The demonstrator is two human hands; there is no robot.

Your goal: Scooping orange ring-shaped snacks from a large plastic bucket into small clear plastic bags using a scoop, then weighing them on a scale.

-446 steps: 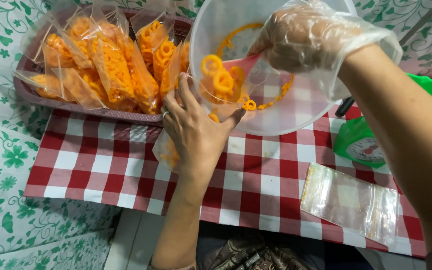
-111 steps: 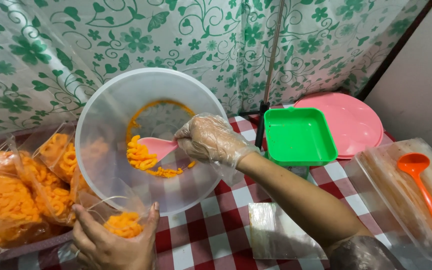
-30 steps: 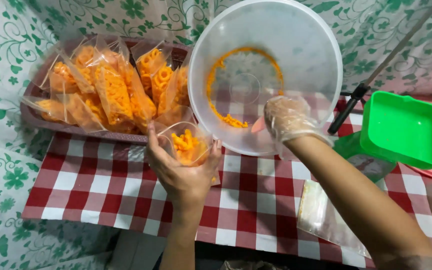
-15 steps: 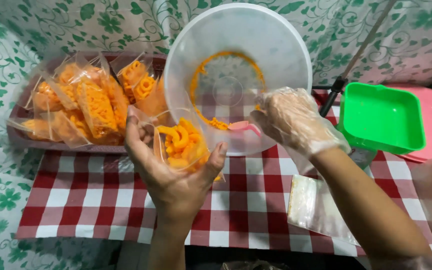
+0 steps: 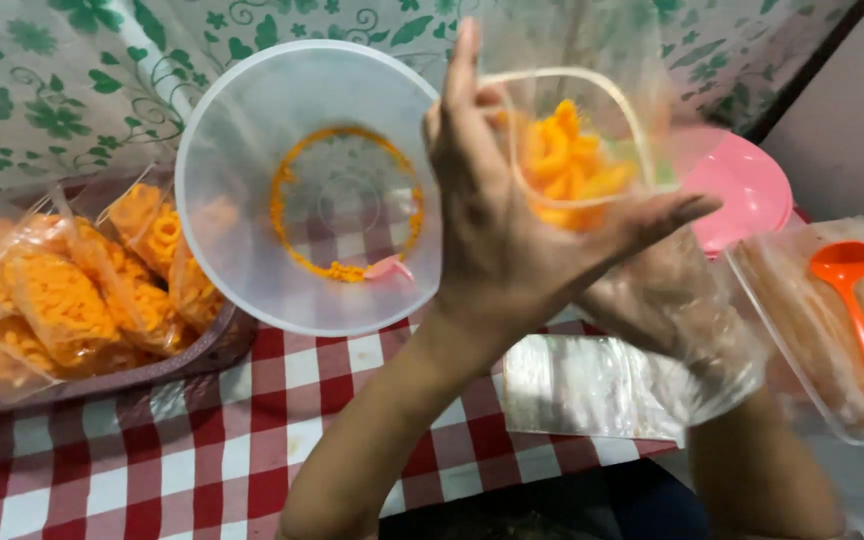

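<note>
Several filled packets (image 5: 62,300) are sitting in the tray (image 5: 192,350); the left hand (image 5: 512,240) is gripping a half-filled bag (image 5: 567,160), the gloved right hand (image 5: 672,310) (grip unclear) is hovering beneath, the bowl (image 5: 252,180) nearly emptied.

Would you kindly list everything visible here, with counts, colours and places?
Snack bag: one, clear with orange snacks, raised in the left hand.
Bowl: one, clear, tilted at centre, orange crumbs and a pink scoop inside.
Filled bags: several, orange, in a brown tray at left.
Empty bags: a stack, clear, on the red-checked tablecloth.
Pink lid: one, upper right.
Clear tub: one, far right, orange spoon inside.
Left hand: bare, holding the bag.
Right hand: clear glove, beneath the bag.
</note>
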